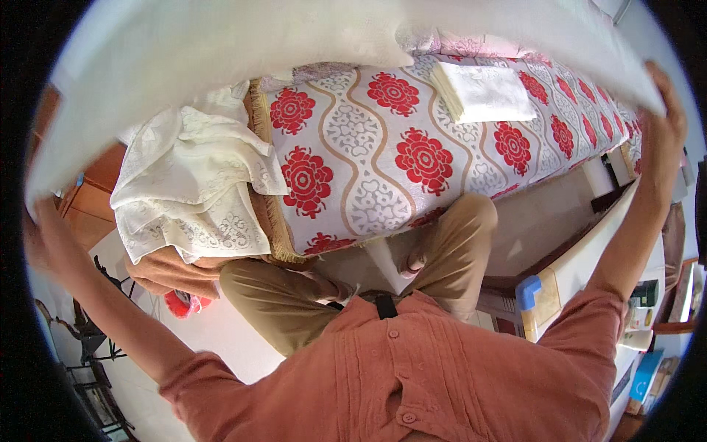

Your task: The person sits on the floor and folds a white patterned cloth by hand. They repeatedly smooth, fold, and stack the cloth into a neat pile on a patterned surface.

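A large white cloth (pixel 243 51) is stretched wide in the air between my raised hands, arching across the top of the view. At the far left, my left hand (pixel 43 234) grips one corner; the dark rim partly hides its fingers. My right hand (pixel 669 107) pinches the opposite corner at the upper right. Below the cloth lies a seat cover (pixel 423 162) with red flowers and tan wavy lines. On it rests a folded white cloth (pixel 490 94). A crumpled white lace cloth (pixel 195 166) is heaped at the cover's left end.
Brown fabric (pixel 173 272) hangs under the lace heap, above a red item (pixel 184 303) on the floor. To my right stands a pale table with a blue corner guard (pixel 528 292). Dark metal frames (pixel 92 331) are at the lower left. A blue box (pixel 646 379) sits lower right.
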The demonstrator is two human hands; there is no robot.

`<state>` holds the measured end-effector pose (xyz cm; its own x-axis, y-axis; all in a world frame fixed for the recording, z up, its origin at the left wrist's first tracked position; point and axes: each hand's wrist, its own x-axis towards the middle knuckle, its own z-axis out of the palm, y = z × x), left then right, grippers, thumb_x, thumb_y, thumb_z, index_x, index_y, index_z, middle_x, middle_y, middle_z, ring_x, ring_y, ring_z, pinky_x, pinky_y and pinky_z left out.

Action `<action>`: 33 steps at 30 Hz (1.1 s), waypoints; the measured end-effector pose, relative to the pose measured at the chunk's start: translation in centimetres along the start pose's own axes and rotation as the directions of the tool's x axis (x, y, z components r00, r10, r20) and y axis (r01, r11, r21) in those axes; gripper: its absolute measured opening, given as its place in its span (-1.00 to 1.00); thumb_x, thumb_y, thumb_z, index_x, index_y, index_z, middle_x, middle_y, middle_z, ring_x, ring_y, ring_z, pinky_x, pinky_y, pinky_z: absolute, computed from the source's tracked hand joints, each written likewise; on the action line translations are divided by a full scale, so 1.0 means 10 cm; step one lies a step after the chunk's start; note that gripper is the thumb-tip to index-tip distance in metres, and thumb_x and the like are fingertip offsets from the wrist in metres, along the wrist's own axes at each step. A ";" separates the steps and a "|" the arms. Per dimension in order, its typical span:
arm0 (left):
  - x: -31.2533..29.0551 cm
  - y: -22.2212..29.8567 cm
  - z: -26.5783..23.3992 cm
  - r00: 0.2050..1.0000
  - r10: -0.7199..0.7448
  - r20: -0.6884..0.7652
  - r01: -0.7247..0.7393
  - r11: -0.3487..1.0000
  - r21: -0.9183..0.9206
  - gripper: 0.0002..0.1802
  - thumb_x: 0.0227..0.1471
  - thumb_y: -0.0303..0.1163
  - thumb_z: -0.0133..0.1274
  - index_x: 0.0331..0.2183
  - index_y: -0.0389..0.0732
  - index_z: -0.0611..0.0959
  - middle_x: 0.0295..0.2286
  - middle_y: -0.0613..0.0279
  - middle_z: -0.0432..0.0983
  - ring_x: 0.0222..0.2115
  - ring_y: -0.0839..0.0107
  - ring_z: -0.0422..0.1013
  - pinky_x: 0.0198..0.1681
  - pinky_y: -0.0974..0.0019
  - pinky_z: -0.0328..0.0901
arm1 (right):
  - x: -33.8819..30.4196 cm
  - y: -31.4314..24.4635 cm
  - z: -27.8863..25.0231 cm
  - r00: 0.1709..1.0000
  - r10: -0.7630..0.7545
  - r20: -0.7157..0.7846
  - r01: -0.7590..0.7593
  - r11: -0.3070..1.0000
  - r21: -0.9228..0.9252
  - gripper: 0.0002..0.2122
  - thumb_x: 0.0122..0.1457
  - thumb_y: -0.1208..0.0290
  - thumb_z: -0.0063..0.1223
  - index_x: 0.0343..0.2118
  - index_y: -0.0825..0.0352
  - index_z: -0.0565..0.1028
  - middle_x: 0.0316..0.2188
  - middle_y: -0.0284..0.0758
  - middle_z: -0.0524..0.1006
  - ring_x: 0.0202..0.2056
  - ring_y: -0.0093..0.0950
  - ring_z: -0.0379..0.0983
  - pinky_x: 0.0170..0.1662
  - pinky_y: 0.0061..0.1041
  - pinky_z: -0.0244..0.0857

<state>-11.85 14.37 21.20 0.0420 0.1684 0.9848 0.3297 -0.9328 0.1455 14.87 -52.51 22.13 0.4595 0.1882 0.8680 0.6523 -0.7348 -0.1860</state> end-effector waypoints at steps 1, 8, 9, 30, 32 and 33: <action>-0.26 0.12 -0.18 0.991 -0.026 0.128 0.046 0.987 -0.157 -0.65 0.14 -0.44 -0.08 -0.06 -0.34 0.61 -0.14 0.05 0.61 -0.12 0.29 0.52 -0.01 0.23 0.39 | -0.21 0.19 -0.18 0.984 0.027 0.177 -0.023 0.999 -0.024 -0.80 0.13 0.54 0.08 -0.17 0.37 0.59 -0.16 -0.29 0.59 -0.07 -0.46 0.49 0.02 -0.49 0.34; -1.45 0.12 -1.36 0.748 -0.290 0.597 0.609 0.658 -0.444 -0.91 0.02 -0.58 -0.01 -0.35 -0.24 0.51 -0.35 0.17 0.48 -0.31 0.43 0.39 -0.08 0.26 0.33 | -1.00 -0.35 -0.37 0.682 0.004 0.732 -0.424 0.817 0.391 -0.80 -0.08 0.29 0.29 -0.48 0.32 0.59 -0.51 -0.36 0.50 -0.40 -0.50 0.39 -0.32 -0.51 0.20; -1.52 0.12 -1.41 0.731 -0.342 0.590 0.653 0.601 -0.461 -0.86 0.00 -0.56 0.07 -0.32 -0.23 0.49 -0.38 0.22 0.45 -0.35 0.47 0.35 -0.13 0.32 0.30 | -1.09 -0.34 -0.35 0.669 0.014 0.743 -0.447 0.807 0.387 -0.81 -0.10 0.33 0.28 -0.48 0.33 0.60 -0.50 -0.36 0.50 -0.41 -0.50 0.38 -0.33 -0.52 0.20; -1.93 1.16 -0.22 0.441 -0.142 0.886 0.895 0.150 -0.421 -0.71 0.05 -0.25 0.02 -0.31 -0.31 0.54 -0.32 0.19 0.38 -0.29 0.39 0.35 -0.15 0.40 0.26 | -1.17 -1.01 0.83 0.692 -0.249 0.678 -0.147 0.871 0.469 -0.81 -0.12 0.75 0.11 -0.41 0.34 0.54 -0.32 -0.28 0.52 -0.21 -0.29 0.48 -0.14 -0.39 0.33; -1.97 1.51 0.07 0.459 0.089 0.884 0.885 0.040 -0.463 -0.68 -0.04 -0.21 0.03 -0.32 -0.27 0.53 -0.36 0.21 0.40 -0.28 0.41 0.36 -0.14 0.40 0.25 | -1.02 -1.36 1.10 0.646 -0.503 0.574 -0.050 0.723 0.689 -0.82 -0.10 0.70 0.11 -0.39 0.33 0.52 -0.31 -0.29 0.53 -0.21 -0.26 0.49 -0.15 -0.34 0.34; -1.97 1.69 0.19 0.386 0.226 0.895 0.913 0.045 -0.405 -0.66 -0.06 -0.20 0.02 -0.29 -0.26 0.54 -0.34 0.23 0.45 -0.26 0.44 0.38 -0.13 0.40 0.25 | -0.98 -1.53 1.22 0.628 -0.582 0.517 -0.017 0.654 0.757 -0.82 -0.10 0.67 0.12 -0.38 0.33 0.51 -0.30 -0.30 0.53 -0.22 -0.27 0.49 -0.16 -0.35 0.35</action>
<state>-5.34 -4.12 4.12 0.9343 0.1396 0.3281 -0.3290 -0.0169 0.9442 7.67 -35.19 10.83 0.2202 0.8826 0.4154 0.8748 0.0097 -0.4844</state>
